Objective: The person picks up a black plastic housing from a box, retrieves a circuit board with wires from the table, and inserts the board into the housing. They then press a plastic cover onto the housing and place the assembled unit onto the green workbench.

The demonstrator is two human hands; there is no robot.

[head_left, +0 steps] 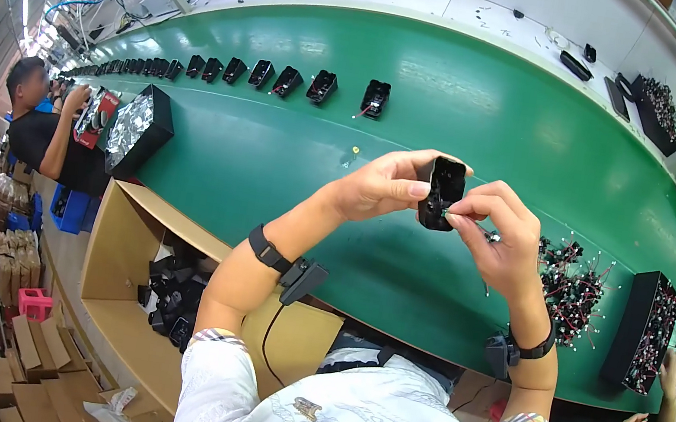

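Note:
In front of me, above the green bench, my left hand point(385, 185) grips a small black plastic housing point(447, 179), its open hollow side turned up toward me. My right hand point(502, 236) pinches at the lower right part of this housing, thumb and forefinger together. A tiny pale bit shows at those fingertips, too small to name. Right of that hand lies a loose heap of small black parts with red wires and white ends point(575, 290). Similar black housings stand in a long row, the nearest one point(376, 100) with a red wire hanging out.
A black bin of wired parts point(642, 331) stands at the right, near another person's hands point(669, 374). At left, a person point(46, 119) works beside a black box with silvery contents point(140, 129). An open cardboard carton point(122, 253) holding black pieces sits below the green bench point(261, 138).

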